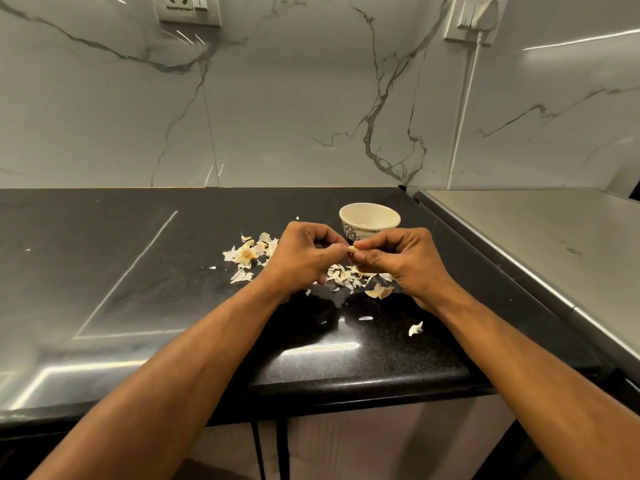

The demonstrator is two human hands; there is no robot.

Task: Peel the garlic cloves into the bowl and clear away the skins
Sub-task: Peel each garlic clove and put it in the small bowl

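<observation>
A small garlic clove is pinched between the fingertips of my left hand and my right hand, just above the black countertop. Both hands have curled fingers meeting at the clove. A small white patterned bowl stands just behind my hands; its inside looks empty from here. Papery garlic skins lie scattered under and between my hands. A garlic root base with more skins lies to the left of my left hand.
Loose skin bits lie nearer the counter's front edge. A steel appliance top adjoins the counter on the right. Behind is a marble wall with sockets and a white plug and cable.
</observation>
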